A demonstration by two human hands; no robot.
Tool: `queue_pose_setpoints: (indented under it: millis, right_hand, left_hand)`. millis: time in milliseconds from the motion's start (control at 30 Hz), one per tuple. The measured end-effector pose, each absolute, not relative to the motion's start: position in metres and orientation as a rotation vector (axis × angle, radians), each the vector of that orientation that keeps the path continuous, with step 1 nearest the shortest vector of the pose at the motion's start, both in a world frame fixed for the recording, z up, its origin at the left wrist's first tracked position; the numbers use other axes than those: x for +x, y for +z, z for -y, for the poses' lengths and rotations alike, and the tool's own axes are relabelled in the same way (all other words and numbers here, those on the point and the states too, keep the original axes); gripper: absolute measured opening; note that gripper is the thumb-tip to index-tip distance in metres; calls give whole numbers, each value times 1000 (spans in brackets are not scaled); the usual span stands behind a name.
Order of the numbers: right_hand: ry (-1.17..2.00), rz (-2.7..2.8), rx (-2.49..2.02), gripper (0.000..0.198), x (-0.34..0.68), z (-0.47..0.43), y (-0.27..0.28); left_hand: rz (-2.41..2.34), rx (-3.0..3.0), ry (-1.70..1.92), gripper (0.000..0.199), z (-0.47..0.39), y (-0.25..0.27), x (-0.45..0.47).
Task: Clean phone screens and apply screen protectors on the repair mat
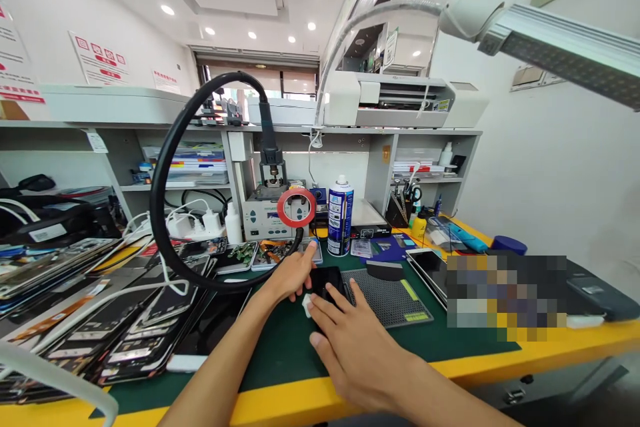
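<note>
Head view: the black phone (327, 282) lies flat on the green mat (280, 347) of the bench (550, 347), near its front edge; the left hand (294, 273) steadies the phone's left edge with loosely spread fingers, and the right hand (350, 340) presses a small white pad (307, 305) against the near-left corner with extended fingers, so neither grip is closed around the phone. Judged from this layout, wiping of the phone's surface is in progress at one corner and most of the surface remains untreated. The spray can (341, 215) and the grey grid mat (387, 299) sit just beyond the phone, untouched.
</note>
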State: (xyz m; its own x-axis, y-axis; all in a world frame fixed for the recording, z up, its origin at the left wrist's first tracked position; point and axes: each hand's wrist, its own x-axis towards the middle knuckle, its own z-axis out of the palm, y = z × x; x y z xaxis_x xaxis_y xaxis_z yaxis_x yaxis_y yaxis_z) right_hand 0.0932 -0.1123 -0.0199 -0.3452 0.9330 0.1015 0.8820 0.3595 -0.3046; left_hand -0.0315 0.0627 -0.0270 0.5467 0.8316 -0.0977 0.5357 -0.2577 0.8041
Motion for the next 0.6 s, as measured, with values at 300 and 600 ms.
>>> queue_pose_setpoints:
  millis: [300, 600]
  right_hand:
    - [171, 2316, -1709, 66, 101, 64, -21]
    - [164, 2252, -1794, 64, 121, 50, -24]
  left_hand:
    - [-1162, 1935, 413, 99, -62, -24, -32]
    - [-1117, 1926, 419, 98, -65, -28, -29]
